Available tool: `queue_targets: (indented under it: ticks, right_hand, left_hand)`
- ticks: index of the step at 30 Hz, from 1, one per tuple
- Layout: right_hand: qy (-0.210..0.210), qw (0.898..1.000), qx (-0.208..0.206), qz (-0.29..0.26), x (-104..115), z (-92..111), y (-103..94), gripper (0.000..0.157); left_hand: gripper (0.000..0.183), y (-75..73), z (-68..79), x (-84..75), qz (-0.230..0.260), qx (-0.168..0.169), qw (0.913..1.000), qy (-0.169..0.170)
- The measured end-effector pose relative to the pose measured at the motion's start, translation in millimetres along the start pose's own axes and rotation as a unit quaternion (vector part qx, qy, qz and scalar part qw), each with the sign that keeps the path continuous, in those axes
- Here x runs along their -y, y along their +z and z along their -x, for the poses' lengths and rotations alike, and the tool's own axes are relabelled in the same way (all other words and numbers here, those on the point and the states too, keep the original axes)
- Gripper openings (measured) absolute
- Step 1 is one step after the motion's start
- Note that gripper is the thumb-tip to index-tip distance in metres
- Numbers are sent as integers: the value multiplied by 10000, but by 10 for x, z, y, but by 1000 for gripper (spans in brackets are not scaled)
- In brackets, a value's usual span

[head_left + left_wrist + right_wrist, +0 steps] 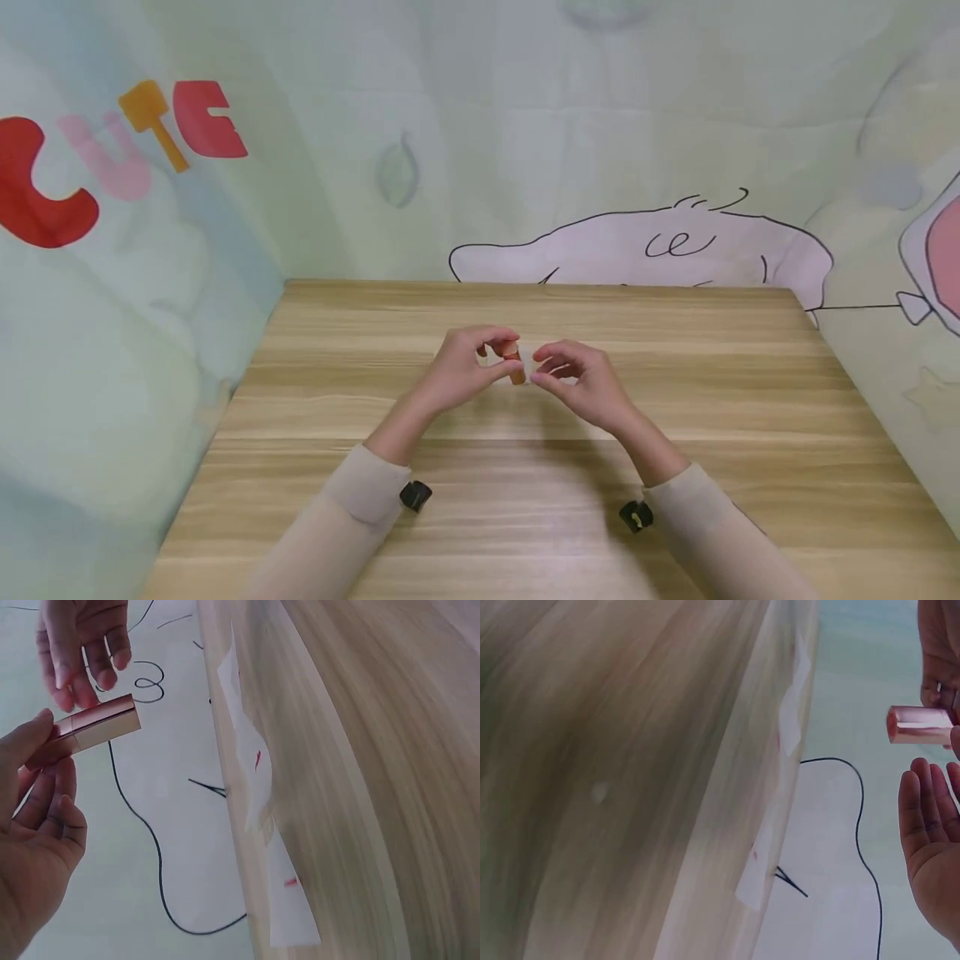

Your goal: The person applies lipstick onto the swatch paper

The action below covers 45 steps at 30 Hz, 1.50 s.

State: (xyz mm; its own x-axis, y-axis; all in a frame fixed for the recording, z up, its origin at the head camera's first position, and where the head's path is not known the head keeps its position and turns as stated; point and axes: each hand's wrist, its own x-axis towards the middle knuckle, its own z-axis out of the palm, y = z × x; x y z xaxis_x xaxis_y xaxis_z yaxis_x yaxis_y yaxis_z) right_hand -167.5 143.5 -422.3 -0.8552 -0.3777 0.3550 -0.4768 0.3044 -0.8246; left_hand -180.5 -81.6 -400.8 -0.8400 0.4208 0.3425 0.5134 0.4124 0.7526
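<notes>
A shiny rose-gold lipstick tube [105, 724] is held tilted above the table by my left hand [468, 367]. In the left wrist view, the left thumb and fingers [56, 799] pinch one end of the tube, and its other end sticks out free. My right hand [588, 383] hovers just right of the tube with bent, loose fingers. From the right wrist view, the right hand [937, 862] holds nothing, and a small gap parts it from the tube [919, 725]. Whether the tube is capped cannot be told.
A wood-grain table [525, 517] lies under both hands. White strips [255, 769] with small red marks lie along its far edge in the wrist views. A printed cloth backdrop [525, 150] stands behind. Dark clips [415, 496] sit at both cuffs.
</notes>
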Motion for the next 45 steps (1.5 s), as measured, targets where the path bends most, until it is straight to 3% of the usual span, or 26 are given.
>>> queue_targets:
  ticks: [14,25,35,45]
  right_hand:
    - [175,9985,-237,468,-168,88,-190,21]
    - [320,9967,-247,711,-352,157,-373,21]
    - [751,9929,-297,869,-609,259,-543,15]
    - [1028,9906,-309,853,-743,364,-683,23]
  left_hand:
    - [30,356,-316,-167,160,399,9983,393]
    - [31,611,-521,-117,187,655,9973,293]
    - [29,966,-748,-59,264,974,9946,223]
    - [23,1226,-829,-35,402,1005,9941,56]
